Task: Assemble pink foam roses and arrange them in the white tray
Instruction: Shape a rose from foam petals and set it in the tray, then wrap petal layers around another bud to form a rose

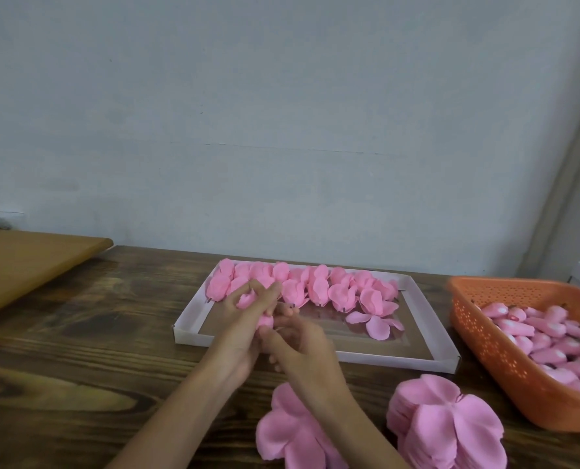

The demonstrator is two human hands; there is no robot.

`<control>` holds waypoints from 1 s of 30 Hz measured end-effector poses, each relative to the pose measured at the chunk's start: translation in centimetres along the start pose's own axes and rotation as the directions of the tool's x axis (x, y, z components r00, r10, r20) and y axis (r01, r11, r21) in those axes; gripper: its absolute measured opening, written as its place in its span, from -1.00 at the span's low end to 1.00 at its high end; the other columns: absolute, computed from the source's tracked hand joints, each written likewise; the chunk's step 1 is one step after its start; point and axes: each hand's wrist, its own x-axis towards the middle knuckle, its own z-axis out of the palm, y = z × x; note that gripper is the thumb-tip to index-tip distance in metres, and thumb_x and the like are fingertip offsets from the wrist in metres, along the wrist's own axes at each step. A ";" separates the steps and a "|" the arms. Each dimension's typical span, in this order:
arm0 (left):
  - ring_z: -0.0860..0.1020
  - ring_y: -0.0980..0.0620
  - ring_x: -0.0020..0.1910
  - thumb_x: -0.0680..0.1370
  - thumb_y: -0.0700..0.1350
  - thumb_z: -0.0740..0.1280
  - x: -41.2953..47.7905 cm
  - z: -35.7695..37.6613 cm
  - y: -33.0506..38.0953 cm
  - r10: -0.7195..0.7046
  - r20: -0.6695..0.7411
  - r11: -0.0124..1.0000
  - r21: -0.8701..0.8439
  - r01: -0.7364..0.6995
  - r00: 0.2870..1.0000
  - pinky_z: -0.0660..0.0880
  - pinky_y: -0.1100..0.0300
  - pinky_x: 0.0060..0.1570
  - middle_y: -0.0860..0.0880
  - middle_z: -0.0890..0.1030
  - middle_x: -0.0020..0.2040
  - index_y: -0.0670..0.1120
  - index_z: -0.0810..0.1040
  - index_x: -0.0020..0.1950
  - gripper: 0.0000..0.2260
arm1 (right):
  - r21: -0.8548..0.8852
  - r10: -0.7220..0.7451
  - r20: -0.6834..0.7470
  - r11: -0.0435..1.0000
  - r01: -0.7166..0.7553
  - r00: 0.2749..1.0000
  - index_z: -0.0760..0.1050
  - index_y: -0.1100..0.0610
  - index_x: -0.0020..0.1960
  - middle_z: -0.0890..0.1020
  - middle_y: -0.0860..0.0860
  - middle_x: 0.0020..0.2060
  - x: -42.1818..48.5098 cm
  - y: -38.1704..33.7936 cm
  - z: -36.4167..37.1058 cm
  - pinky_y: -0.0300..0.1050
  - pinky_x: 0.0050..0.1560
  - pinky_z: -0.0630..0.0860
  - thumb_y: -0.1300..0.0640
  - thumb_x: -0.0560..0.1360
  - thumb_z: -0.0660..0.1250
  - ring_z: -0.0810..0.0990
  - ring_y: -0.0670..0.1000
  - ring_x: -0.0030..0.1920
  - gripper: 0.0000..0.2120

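Over the front left part of the white tray (414, 358) my left hand (244, 319) and my right hand (298, 336) meet around one pink foam rose (265, 321). Fingers of both hands curl round it, and most of the rose is hidden between them. Several finished pink roses (319, 287) lie in rows along the tray's far side. A loose flat petal piece (375, 323) lies in the tray to the right of my hands.
An orange perforated basket (491, 346) of pink rose buds stands at the right. Two stacks of flat pink petal pieces (447, 428) (292, 431) lie on the dark wooden table (78, 350) near me. A tan board (28, 262) rests at the far left.
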 end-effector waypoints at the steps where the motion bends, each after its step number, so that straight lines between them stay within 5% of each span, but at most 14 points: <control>1: 0.56 -0.12 -0.29 0.40 -0.02 0.60 0.3 -0.3 0.5 0.041 -0.027 0.998 0.052 -0.040 0.999 0.48 0.09 -0.25 -0.17 0.56 -0.36 -0.10 0.42 -0.26 -0.64 | -0.071 -0.003 -0.030 0.998 0.001 1.000 0.66 -0.02 0.01 0.73 -0.10 -0.19 0.1 0.1 -0.4 -0.07 -0.13 0.62 0.00 0.56 0.42 0.66 -0.13 -0.21 -0.91; 4: 0.45 0.03 -0.50 0.48 -0.13 0.60 2.2 -2.7 2.5 0.136 -0.148 0.912 0.405 -0.065 0.980 0.42 0.24 -0.44 -0.06 0.58 -0.41 -0.18 0.53 -0.08 -0.73 | -0.118 -0.014 -0.104 0.993 0.002 0.994 0.59 -0.08 -0.04 0.67 -0.25 -0.19 0.4 0.3 -1.6 -0.12 -0.16 0.61 -0.01 0.52 0.46 0.64 -0.17 -0.22 -0.94; 7: 0.41 0.07 -0.51 0.49 -0.19 0.58 4.7 -5.3 4.4 0.145 -0.247 0.786 0.617 0.040 0.958 0.34 0.28 -0.51 -0.02 0.54 -0.44 -0.17 0.53 -0.15 -0.76 | -0.131 -0.030 -0.159 0.991 0.009 0.987 0.57 -0.09 -0.04 0.64 -0.31 -0.17 0.9 0.2 -2.3 -0.06 -0.12 0.65 0.02 0.53 0.46 0.64 -0.19 -0.18 -0.92; 12: 0.38 0.01 -0.38 0.48 -0.26 0.50 7.4 -5.9 5.0 -0.042 -0.170 0.387 0.906 0.173 0.985 0.26 0.23 -0.41 -0.08 0.42 -0.30 -0.14 0.45 -0.23 -0.77 | -0.111 -0.013 -0.167 0.994 -0.006 0.986 0.55 -0.10 -0.03 0.65 -0.23 -0.18 0.9 0.3 -2.3 0.03 -0.04 0.66 0.04 0.53 0.46 0.64 -0.19 -0.14 -0.90; 15: 0.51 0.02 -0.16 0.60 -0.13 0.36 8.0 -4.8 4.5 -0.144 -0.173 0.327 0.921 0.212 0.974 0.43 0.17 -0.30 -0.09 0.46 -0.03 -0.05 0.32 0.05 -0.80 | -0.098 -0.004 -0.171 0.995 -0.013 0.985 0.53 -0.11 -0.02 0.65 -0.25 -0.16 0.9 0.1 -2.5 0.04 -0.03 0.66 0.05 0.52 0.46 0.63 -0.19 -0.13 -0.87; 17: 0.52 -0.14 0.19 0.67 -0.05 0.29 8.4 -4.5 3.7 -0.136 -0.249 0.254 0.927 0.277 0.959 0.55 -0.03 0.10 -0.21 0.39 0.33 -0.10 0.25 0.33 -0.68 | -0.081 0.009 -0.189 0.996 -0.025 0.982 0.52 -0.09 -0.01 0.66 -0.16 -0.16 1.0 0.0 -2.7 0.07 -0.03 0.66 0.08 0.52 0.46 0.64 -0.15 -0.15 -0.86; 19: 0.40 -0.31 0.43 0.72 -0.03 0.20 8.9 -4.6 2.8 -0.114 -0.324 0.121 0.934 0.337 0.939 0.44 -0.16 0.38 -0.32 0.13 0.56 -0.20 0.08 0.62 -0.45 | -0.079 0.016 -0.195 0.996 -0.032 0.981 0.52 -0.07 0.02 0.65 -0.11 -0.13 0.9 -0.1 -2.9 0.09 -0.03 0.66 0.09 0.52 0.46 0.65 -0.11 -0.13 -0.85; 22: 0.46 -0.31 0.37 0.72 -0.13 0.23 8.9 -4.5 2.1 -0.064 -0.315 -0.028 0.949 0.314 0.947 0.44 -0.09 0.36 -0.33 0.09 0.53 -0.25 0.01 0.66 -0.40 | -0.076 0.025 -0.185 0.996 -0.039 0.982 0.50 -0.07 0.05 0.65 -0.07 -0.12 0.9 -0.3 -3.2 0.12 -0.02 0.66 0.08 0.53 0.45 0.66 -0.06 -0.11 -0.84; 25: 0.50 -0.25 0.33 0.68 -0.12 0.32 8.6 -4.7 1.4 0.020 -0.279 -0.187 0.942 0.278 0.960 0.51 0.00 0.30 -0.31 0.26 0.47 -0.21 0.18 0.61 -0.44 | -0.050 0.031 -0.191 0.998 -0.041 0.981 0.49 -0.10 0.05 0.65 -0.07 -0.13 0.9 -0.4 -3.3 0.13 -0.03 0.67 0.05 0.52 0.45 0.67 -0.04 -0.12 -0.82; 28: 0.48 -0.14 0.36 0.66 -0.01 0.37 8.2 -5.1 0.6 0.180 -0.212 -0.459 0.845 0.273 0.960 0.49 0.07 0.24 -0.16 0.51 0.38 -0.06 0.40 0.46 -0.59 | -0.041 0.040 -0.192 0.998 -0.049 0.981 0.49 -0.13 0.04 0.65 -0.07 -0.15 0.9 -0.5 -3.2 0.13 -0.04 0.67 0.04 0.51 0.45 0.66 -0.07 -0.14 -0.82; 30: 0.48 -0.06 0.32 0.64 0.06 0.39 8.2 -5.4 0.3 0.248 -0.182 -0.530 0.797 0.290 0.952 0.43 0.11 0.18 -0.03 0.61 0.26 0.03 0.49 0.32 -0.71 | -0.033 0.044 -0.184 0.998 -0.051 0.982 0.49 -0.13 0.03 0.65 -0.07 -0.16 0.7 -0.6 -3.1 0.13 -0.03 0.67 0.05 0.51 0.46 0.66 -0.08 -0.15 -0.82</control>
